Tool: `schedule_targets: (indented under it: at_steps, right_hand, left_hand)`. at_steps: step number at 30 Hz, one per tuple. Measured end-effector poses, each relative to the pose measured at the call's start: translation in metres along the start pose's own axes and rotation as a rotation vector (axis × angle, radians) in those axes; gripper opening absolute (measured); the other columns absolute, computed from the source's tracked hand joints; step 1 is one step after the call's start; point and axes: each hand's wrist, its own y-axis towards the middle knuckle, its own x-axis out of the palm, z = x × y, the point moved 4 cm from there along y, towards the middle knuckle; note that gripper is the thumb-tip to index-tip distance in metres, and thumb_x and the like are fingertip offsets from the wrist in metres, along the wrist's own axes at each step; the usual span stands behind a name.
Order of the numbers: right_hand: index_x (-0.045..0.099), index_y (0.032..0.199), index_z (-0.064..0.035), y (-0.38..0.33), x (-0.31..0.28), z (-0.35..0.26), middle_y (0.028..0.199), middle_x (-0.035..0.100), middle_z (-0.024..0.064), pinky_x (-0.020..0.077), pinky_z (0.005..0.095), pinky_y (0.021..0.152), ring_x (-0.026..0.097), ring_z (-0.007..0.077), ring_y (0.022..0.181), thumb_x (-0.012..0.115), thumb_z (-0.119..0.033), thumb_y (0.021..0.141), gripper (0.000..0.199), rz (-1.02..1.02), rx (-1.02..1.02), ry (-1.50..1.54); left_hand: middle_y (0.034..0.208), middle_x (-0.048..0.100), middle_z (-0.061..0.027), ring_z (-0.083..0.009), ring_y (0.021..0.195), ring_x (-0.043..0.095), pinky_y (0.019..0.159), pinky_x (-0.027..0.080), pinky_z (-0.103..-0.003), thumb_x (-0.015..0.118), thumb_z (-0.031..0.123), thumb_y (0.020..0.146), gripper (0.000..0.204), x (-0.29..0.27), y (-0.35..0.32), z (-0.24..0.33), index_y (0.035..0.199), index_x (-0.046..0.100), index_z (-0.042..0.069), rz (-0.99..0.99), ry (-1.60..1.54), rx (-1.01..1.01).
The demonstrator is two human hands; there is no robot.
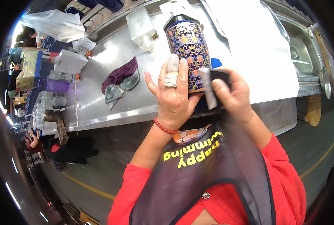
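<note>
left hand point(173, 98): fingers spread on jar point(188, 52) (base hidden) | right hand point(232, 93): gripping blurred grey block point(209, 88)

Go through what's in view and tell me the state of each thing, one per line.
Vase: upright, held.
Left hand: fingers spread on the vase.
Right hand: gripping a grey block.
Purple cloth: crumpled on the counter.
Sink: looks empty.
</note>
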Motion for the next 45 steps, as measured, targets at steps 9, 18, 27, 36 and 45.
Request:
schedule_targets:
  at_steps: [9, 18, 27, 36, 45]
  right_hand:
    - [0.064, 0.119, 0.0014, -0.004, -0.013, 0.013, 0.094, 0.073, 0.0111, 0.0558, 0.0308, 0.08, 0.069, 0.017, 0.086, 0.066, -0.012, 0.098, 0.025, 0.272, -0.058, -0.095]
    - [0.065, 0.118, 0.001, -0.007, -0.013, 0.026, 0.097, 0.072, 0.0122, 0.0556, 0.0319, 0.081, 0.068, 0.0162, 0.087, 0.068, -0.015, 0.098, 0.026, 0.265, -0.038, 0.061]
    - [0.063, 0.122, 0.0002, -0.002, -0.008, 0.032, 0.098, 0.073, 0.0109, 0.0553, 0.0289, 0.081, 0.068, 0.0142, 0.089, 0.067, -0.013, 0.098, 0.027, 0.164, 0.005, 0.264]
    - [0.06, 0.123, 0.0024, -0.003, -0.012, 0.017, 0.112, 0.066, 0.006, 0.0497, 0.0262, 0.092, 0.061, 0.0118, 0.102, 0.066, -0.013, 0.1, 0.029, 0.068, -0.003, 0.2]
    - [0.061, 0.121, 0.0012, -0.005, -0.012, 0.023, 0.108, 0.068, 0.0054, 0.0524, 0.0262, 0.088, 0.063, 0.0103, 0.097, 0.067, -0.013, 0.099, 0.026, 0.08, -0.089, 0.123]
  left_hand:
    - [0.149, 0.049, -0.0274, -0.0421, 0.142, 0.044, 0.119, 0.006, -0.069, 0.062, 0.058, 0.095, 0.094, 0.011, -0.017, -0.02, 0.155, 0.032, -0.009, -0.01, -0.192, -0.077]
    - [0.151, 0.046, -0.0246, -0.0434, 0.141, 0.04, 0.114, 0.007, -0.074, 0.078, 0.044, 0.086, 0.095, 0.008, -0.01, -0.013, 0.158, 0.033, 0.001, -0.037, -0.079, -0.065]
    - [0.151, 0.045, -0.0253, -0.0462, 0.146, 0.034, 0.114, 0.006, -0.074, 0.078, 0.055, 0.081, 0.104, -0.001, -0.008, -0.012, 0.157, 0.034, -0.001, -0.01, -0.13, -0.095]
    - [0.154, 0.044, -0.0231, -0.0465, 0.147, 0.032, 0.116, 0.004, -0.072, 0.075, 0.059, 0.083, 0.104, 0.006, -0.01, -0.019, 0.155, 0.034, -0.005, -0.058, -0.116, -0.077]
    - [0.157, 0.043, -0.0174, -0.0445, 0.146, 0.034, 0.115, 0.006, -0.073, 0.077, 0.058, 0.081, 0.106, 0.006, -0.004, -0.013, 0.157, 0.032, 0.0, -0.032, -0.068, -0.049]
